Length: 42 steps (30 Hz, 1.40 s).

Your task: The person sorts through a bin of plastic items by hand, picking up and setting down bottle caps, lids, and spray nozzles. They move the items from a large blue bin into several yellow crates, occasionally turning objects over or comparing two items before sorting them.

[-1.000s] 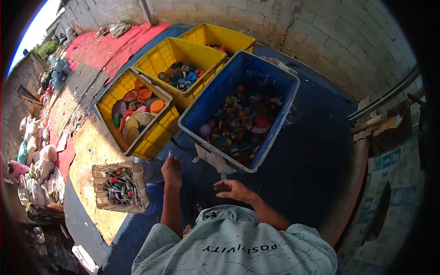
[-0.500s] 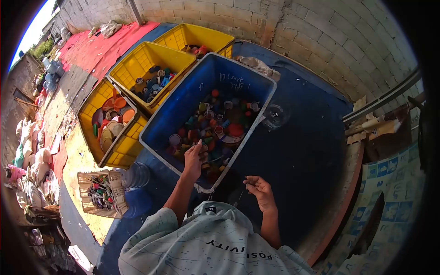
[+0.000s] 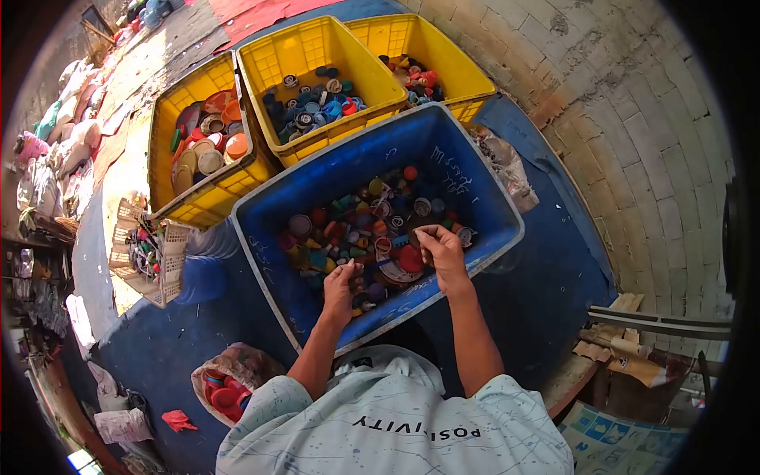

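A large blue bin in front of me holds a mixed heap of coloured plastic caps and lids. My left hand is over the near part of the heap, its fingers curled; whether it holds anything is too small to tell. My right hand is over the right part of the bin, fingers pinched together, and what lies between them I cannot make out. Just left of its fingers is a red round lid among the caps.
Behind the bin stand yellow crates: one with orange and cream lids, one with blue and grey caps, one with red caps. A beige basket is at left. A sack of red lids lies near my left side. A block wall rises at right.
My right hand has moved from beside the bin to over the caps in it. The view has turned, and the sack of red lids now shows at lower left.
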{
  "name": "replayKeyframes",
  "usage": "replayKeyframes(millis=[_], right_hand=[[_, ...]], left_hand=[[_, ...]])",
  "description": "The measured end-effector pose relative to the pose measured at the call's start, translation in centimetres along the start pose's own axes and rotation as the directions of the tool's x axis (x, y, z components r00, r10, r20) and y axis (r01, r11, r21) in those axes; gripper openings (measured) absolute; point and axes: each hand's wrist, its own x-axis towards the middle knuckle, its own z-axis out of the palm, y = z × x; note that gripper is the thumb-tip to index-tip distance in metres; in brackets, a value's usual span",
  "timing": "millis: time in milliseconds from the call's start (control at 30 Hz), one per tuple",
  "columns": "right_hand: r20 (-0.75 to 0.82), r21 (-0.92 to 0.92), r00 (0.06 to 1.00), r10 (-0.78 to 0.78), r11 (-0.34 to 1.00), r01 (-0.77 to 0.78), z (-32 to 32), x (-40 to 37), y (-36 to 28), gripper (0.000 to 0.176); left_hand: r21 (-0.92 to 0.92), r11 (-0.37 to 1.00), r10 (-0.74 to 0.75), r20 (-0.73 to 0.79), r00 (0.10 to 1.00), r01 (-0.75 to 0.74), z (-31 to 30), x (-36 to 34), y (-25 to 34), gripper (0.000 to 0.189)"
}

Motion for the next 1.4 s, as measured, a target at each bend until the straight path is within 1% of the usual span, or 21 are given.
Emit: replayKeyframes(millis=[67, 167, 267, 367, 400, 467, 533, 567, 600, 633, 733, 800, 900, 1000, 1067, 1133, 1200, 1233, 1267, 1333, 1400], right_hand=[[0.003, -0.026, 0.989, 0.147, 0.989, -0.147, -0.3, 6.9, 2.9, 0.012], [-0.098, -0.159, 0.936, 0.338, 0.923, -0.350, 0.0, 14.7, 8.6, 0.022], [-0.411, -0.418, 0.889, 0.202, 0.825, -0.380, -0.7, 22.3, 17.9, 0.031], [-0.326, -0.443, 0.861, 0.391, 0.741, -0.505, -0.2, 25.4, 18.3, 0.035], [-0.323, -0.430, 0.902, 0.287, 0.804, -0.410, 0.2, 25.5, 18.8, 0.035], [-0.159, -0.518, 0.936, 0.313, 0.781, -0.349, 0.4, 26.1, 19.4, 0.035], [-0.143, -0.588, 0.944, 0.298, 0.741, -0.324, 1.1, 27.8, 19.9, 0.035], [-0.208, -0.622, 0.939, 0.273, 0.704, -0.343, 1.9, 28.4, 20.3, 0.034], [-0.271, -0.654, 0.931, 0.243, 0.664, -0.363, 2.3, 28.8, 20.8, 0.033], [-0.236, -0.659, 0.946, 0.221, 0.679, -0.323, 2.1, 29.1, 21.6, 0.033], [-0.199, -0.606, 0.962, 0.186, 0.748, -0.270, 1.3, 30.4, 25.0, 0.031], [-0.257, -0.493, 0.941, 0.221, 0.808, -0.324, 0.8, 31.6, 26.7, 0.031], [-0.142, -0.507, 0.921, 0.363, 0.772, -0.383, -0.6, 33.1, 27.6, 0.031], [-0.148, -0.494, 0.959, 0.241, 0.822, -0.282, -1.3, 33.6, 28.6, 0.023], [-0.164, -0.406, 0.941, 0.294, 0.850, -0.336, -0.9, 31.3, 23.9, 0.020], [-0.194, -0.286, 0.883, 0.427, 0.837, -0.467, -1.7, 29.5, 20.9, 0.019], [-0.215, -0.114, 0.754, 0.621, 0.751, -0.651, -3.5, 28.6, 19.7, 0.018], [-0.184, -0.084, 0.745, 0.641, 0.745, -0.661, -3.9, 27.2, 17.6, 0.018], [-0.153, -0.054, 0.737, 0.659, 0.739, -0.672, -3.9, 25.2, 14.0, 0.018], [-0.116, -0.044, 0.725, 0.679, 0.726, -0.687, -4.9, 23.4, 10.3, 0.017], [-0.104, -0.078, 0.716, 0.690, 0.712, -0.698, -6.3, 22.9, 8.8, 0.016]], left_hand=[[-0.016, 1.000, 0.022, -0.070, 0.997, -0.023, -0.3, 0.1, 0.1, 0.017], [-0.091, 0.994, 0.050, -0.157, 0.986, -0.065, -0.2, -1.0, 0.8, 0.017], [-0.121, 0.983, 0.100, -0.262, 0.960, -0.135, -0.7, -1.5, 0.7, 0.015], [-0.122, 0.971, 0.135, -0.426, 0.895, -0.205, -0.4, -2.0, 0.1, 0.016], [-0.126, 0.966, 0.141, -0.476, 0.868, -0.226, 0.0, -2.2, 0.0, 0.016], [-0.129, 0.959, 0.136, -0.572, 0.809, -0.252, 0.0, -2.9, -1.2, 0.016], [-0.130, 0.959, 0.109, -0.653, 0.750, -0.252, 1.2, -3.1, -1.7, 0.015], [-0.137, 0.957, 0.092, -0.691, 0.717, -0.255, 2.0, -3.2, -2.1, 0.014], [-0.140, 0.958, 0.081, -0.703, 0.707, -0.249, 2.6, -3.1, -2.5, 0.014], [-0.149, 0.959, 0.069, -0.703, 0.707, -0.242, 3.3, -3.0, -2.8, 0.014], [-0.162, 0.964, 0.045, -0.681, 0.731, -0.210, 5.3, -2.4, -3.5, 0.015], [-0.142, 0.973, 0.043, -0.661, 0.749, -0.182, 6.2, -1.6, -3.8, 0.015], [-0.115, 0.981, 0.050, -0.628, 0.777, -0.157, 7.2, 0.2, -3.8, 0.015], [-0.051, 0.987, 0.096, -0.580, 0.809, -0.153, 7.3, 2.5, -3.5, 0.016], [0.025, 0.988, 0.144, -0.533, 0.834, -0.155, 7.0, 5.2, -3.1, 0.017], [0.247, 0.955, 0.272, -0.510, 0.816, -0.164, 6.7, 8.5, -3.0, 0.019], [0.542, 0.826, 0.427, -0.419, 0.801, -0.157, 6.8, 12.0, -2.2, 0.022], [0.658, 0.750, 0.432, -0.408, 0.804, -0.069, 7.4, 13.4, -1.0, 0.024], [0.720, 0.689, 0.483, -0.371, 0.793, -0.082, 5.7, 16.5, -2.6, 0.019], [0.896, 0.382, 0.648, -0.086, 0.757, -0.226, 4.5, 20.8, -3.3, 0.020], [0.954, 0.174, 0.663, 0.070, 0.745, -0.245, 3.7, 24.5, -3.9, 0.021]])
